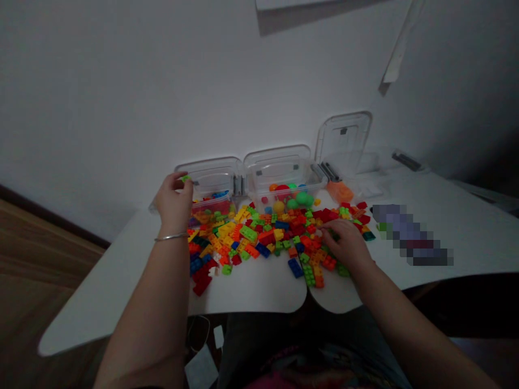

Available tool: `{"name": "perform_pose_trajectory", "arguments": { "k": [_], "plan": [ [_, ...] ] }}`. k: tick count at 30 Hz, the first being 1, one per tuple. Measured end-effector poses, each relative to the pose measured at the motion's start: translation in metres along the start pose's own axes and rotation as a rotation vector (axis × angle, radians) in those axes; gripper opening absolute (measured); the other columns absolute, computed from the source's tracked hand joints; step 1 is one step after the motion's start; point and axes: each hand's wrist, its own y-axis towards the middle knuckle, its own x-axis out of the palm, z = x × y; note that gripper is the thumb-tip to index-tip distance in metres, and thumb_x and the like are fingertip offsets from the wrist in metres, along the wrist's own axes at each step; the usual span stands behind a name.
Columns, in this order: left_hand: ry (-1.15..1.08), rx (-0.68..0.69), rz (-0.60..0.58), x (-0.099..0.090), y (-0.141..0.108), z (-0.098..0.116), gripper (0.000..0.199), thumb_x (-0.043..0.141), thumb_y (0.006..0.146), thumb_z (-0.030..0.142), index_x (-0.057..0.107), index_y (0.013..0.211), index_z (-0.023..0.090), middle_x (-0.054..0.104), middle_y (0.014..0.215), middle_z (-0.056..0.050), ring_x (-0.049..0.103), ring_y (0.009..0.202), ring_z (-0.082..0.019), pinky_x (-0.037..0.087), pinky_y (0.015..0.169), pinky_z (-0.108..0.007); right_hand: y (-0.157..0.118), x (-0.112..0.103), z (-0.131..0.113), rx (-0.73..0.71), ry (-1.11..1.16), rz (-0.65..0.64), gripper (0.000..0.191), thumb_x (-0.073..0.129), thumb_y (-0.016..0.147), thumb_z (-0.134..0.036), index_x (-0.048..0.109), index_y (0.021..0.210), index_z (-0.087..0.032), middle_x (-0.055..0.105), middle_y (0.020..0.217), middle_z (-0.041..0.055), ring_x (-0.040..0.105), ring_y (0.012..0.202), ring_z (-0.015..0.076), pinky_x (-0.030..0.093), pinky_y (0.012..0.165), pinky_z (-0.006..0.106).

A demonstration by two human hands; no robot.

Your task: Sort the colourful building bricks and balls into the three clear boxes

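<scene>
My left hand (174, 201), with a silvery bangle at the wrist, pinches a light-green toy building brick (186, 178) above the left clear plastic box (211, 204). Bricks in red, blue and other colours show through that box's wall. Over the right part of a loose heap of toy bricks (248, 233) is my right hand (346, 240), its fingers curled down among the pieces. Something dark green shows between the right thumb and fingers, partly hidden, so I cannot tell whether it is held.
A middle clear box (263, 192), its lid up against the wall, holds several coloured balls (302, 199). A third clear lid (344, 138) stands upright at the right, with an orange object (339, 192) below it. A blurred-out item (411, 235) lies on the white table (259, 292).
</scene>
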Motion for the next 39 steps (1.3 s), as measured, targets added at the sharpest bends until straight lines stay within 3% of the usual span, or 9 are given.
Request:
{"name": "perform_pose_trajectory", "arguments": {
  "k": [3, 6, 13, 18, 22, 27, 31, 36, 39],
  "plan": [
    [0.133, -0.112, -0.161, 0.009, 0.007, -0.011, 0.031, 0.060, 0.079, 0.035, 0.070, 0.106, 0.023, 0.071, 0.087, -0.004, 0.064, 0.079, -0.021, 0.047, 0.076, -0.033, 0.000, 0.001, 0.002, 0.012, 0.027, 0.006, 0.021, 0.052, 0.088, -0.029, 0.070, 0.085, -0.019, 0.072, 0.087, 0.0075, 0.064, 0.087, 0.0229, 0.047, 0.084, 0.039],
    [0.254, -0.118, -0.259, 0.014, 0.005, -0.016, 0.031, 0.061, 0.077, 0.037, 0.071, 0.103, 0.024, 0.073, 0.088, -0.006, 0.065, 0.086, -0.027, 0.046, 0.080, -0.039, -0.001, 0.001, 0.004, 0.007, 0.048, 0.019, 0.022, 0.051, 0.088, -0.030, 0.070, 0.085, -0.019, 0.072, 0.086, 0.0078, 0.063, 0.087, 0.0230, 0.047, 0.084, 0.039],
    [0.445, -0.065, -0.269, 0.017, -0.005, -0.009, 0.024, 0.052, 0.084, 0.035, 0.072, 0.085, 0.021, 0.073, 0.082, -0.013, 0.066, 0.093, -0.034, 0.032, 0.098, -0.057, -0.001, 0.002, 0.005, 0.009, 0.064, 0.016, 0.020, 0.052, 0.087, -0.029, 0.070, 0.085, -0.019, 0.071, 0.086, 0.0080, 0.063, 0.087, 0.0232, 0.047, 0.084, 0.039],
    [0.327, 0.079, -0.166, 0.013, -0.014, -0.006, 0.028, 0.049, 0.086, 0.033, 0.071, 0.099, 0.022, 0.072, 0.102, -0.013, 0.062, 0.104, -0.033, 0.029, 0.103, -0.058, 0.000, 0.004, 0.006, 0.024, 0.066, 0.008, 0.020, 0.052, 0.087, -0.029, 0.069, 0.084, -0.020, 0.071, 0.087, 0.0081, 0.063, 0.087, 0.0230, 0.047, 0.085, 0.039],
    [0.184, 0.252, -0.109, 0.007, -0.040, 0.011, 0.029, 0.048, 0.086, 0.031, 0.069, 0.103, 0.021, 0.070, 0.109, -0.009, 0.059, 0.109, -0.027, 0.035, 0.102, -0.047, 0.000, 0.003, 0.005, 0.036, 0.039, -0.034, 0.021, 0.052, 0.087, -0.029, 0.071, 0.086, -0.018, 0.071, 0.087, 0.0085, 0.063, 0.087, 0.0229, 0.046, 0.084, 0.038],
    [0.020, 0.449, -0.218, 0.015, -0.104, 0.043, 0.024, 0.050, 0.089, 0.029, 0.067, 0.104, 0.022, 0.070, 0.109, -0.006, 0.060, 0.107, -0.024, 0.039, 0.099, -0.043, 0.003, 0.001, 0.000, -0.016, -0.047, -0.182, 0.021, 0.058, 0.087, -0.033, 0.073, 0.095, -0.021, 0.072, 0.090, 0.0056, 0.062, 0.091, 0.0222, 0.043, 0.088, 0.037],
    [0.012, 0.579, -0.299, 0.028, -0.148, 0.059, 0.022, 0.053, 0.089, 0.025, 0.067, 0.107, 0.025, 0.070, 0.110, -0.004, 0.060, 0.107, -0.023, 0.032, 0.108, -0.048, 0.005, 0.000, -0.003, -0.082, -0.148, -0.236, 0.023, 0.058, 0.089, -0.037, 0.075, 0.095, -0.023, 0.074, 0.091, 0.0050, 0.061, 0.093, 0.0222, 0.040, 0.090, 0.037],
    [0.104, 0.716, -0.361, 0.038, -0.162, 0.054, 0.023, 0.056, 0.086, 0.020, 0.068, 0.105, 0.024, 0.071, 0.107, -0.004, 0.061, 0.103, -0.025, 0.032, 0.109, -0.051, 0.008, -0.002, -0.005, -0.099, -0.248, -0.260, 0.020, 0.058, 0.089, -0.033, 0.075, 0.091, -0.024, 0.075, 0.090, 0.0037, 0.061, 0.090, 0.0214, 0.039, 0.087, 0.036],
    [0.154, 0.727, -0.385, 0.040, -0.161, 0.048, 0.020, 0.056, 0.085, 0.018, 0.069, 0.100, 0.023, 0.072, 0.104, -0.004, 0.061, 0.099, -0.025, 0.035, 0.106, -0.051, 0.010, -0.005, -0.008, -0.083, -0.307, -0.275, 0.020, 0.057, 0.089, -0.031, 0.075, 0.089, -0.023, 0.075, 0.090, 0.0042, 0.061, 0.090, 0.0223, 0.038, 0.087, 0.037]
  ]
}}
